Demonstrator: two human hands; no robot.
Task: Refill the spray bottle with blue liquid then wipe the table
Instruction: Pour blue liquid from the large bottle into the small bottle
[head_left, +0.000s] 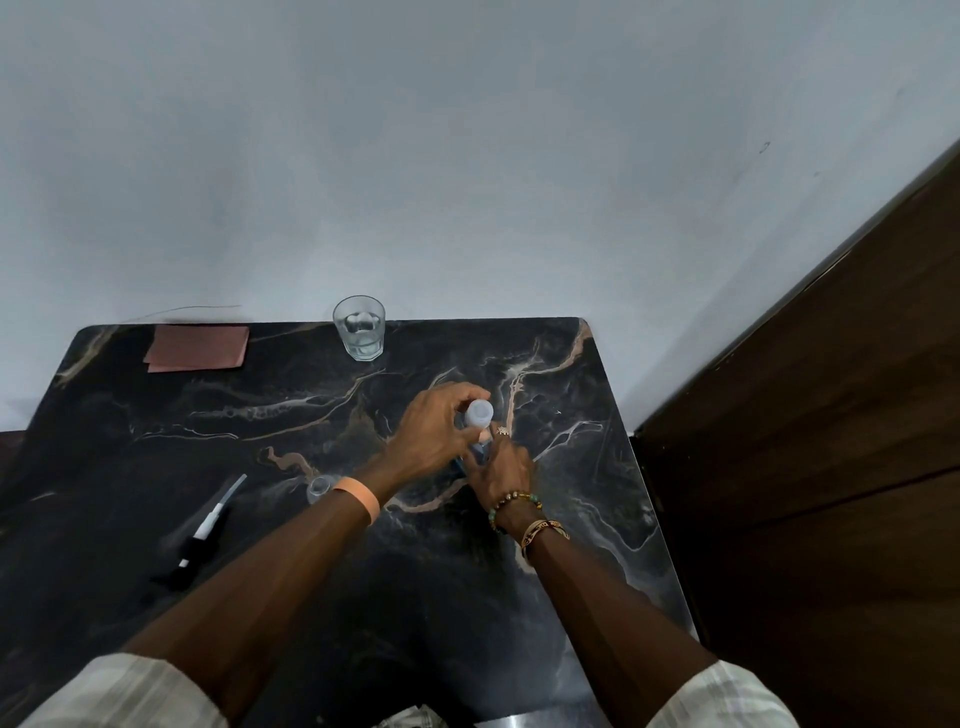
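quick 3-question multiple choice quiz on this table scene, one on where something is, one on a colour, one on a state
1. Where is the glass?
A. far edge of the table
B. near edge
C. on the floor

2. What colour is the folded cloth?
A. green
B. pinkish brown
C. yellow

3. The spray head is:
A. screwed onto a bottle
B. lying loose on the table
C. held in a hand

Answers: 1 A, it stands by the wall; 2 B, plainly pinkish brown; 3 B, it lies alone, left of both hands.
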